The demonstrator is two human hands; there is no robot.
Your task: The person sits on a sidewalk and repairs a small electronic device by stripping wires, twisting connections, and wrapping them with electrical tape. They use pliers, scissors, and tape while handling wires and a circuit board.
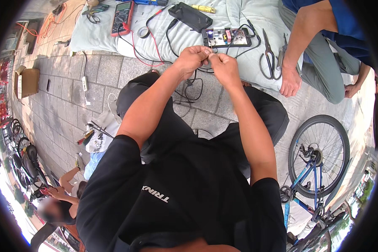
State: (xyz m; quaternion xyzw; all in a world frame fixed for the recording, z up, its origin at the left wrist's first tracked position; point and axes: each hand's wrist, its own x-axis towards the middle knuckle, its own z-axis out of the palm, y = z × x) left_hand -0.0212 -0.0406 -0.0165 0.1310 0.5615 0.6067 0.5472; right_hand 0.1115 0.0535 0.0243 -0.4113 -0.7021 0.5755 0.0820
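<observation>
My left hand (193,58) and my right hand (223,68) meet fingertip to fingertip, both closed in a pinch. Whatever sits between the fingers is too small to make out. Just beyond them lies an opened black case with a circuit board (217,38) showing several components, with black cables across its right part. Its black cover or a similar black box (190,17) rests to the left of it. A red-and-black multimeter (122,17) lies further left, its red and black leads trailing toward my hands. A roll of tape (143,32) sits beside the leads.
Large black-handled scissors (268,59) lie on the pale quilted cloth (96,40), near another person's hand (290,82) at the right. A yellow screwdriver (204,9) is at the back. Tangled cables (192,90) lie on the paving below my hands. A bicycle (317,157) stands lower right.
</observation>
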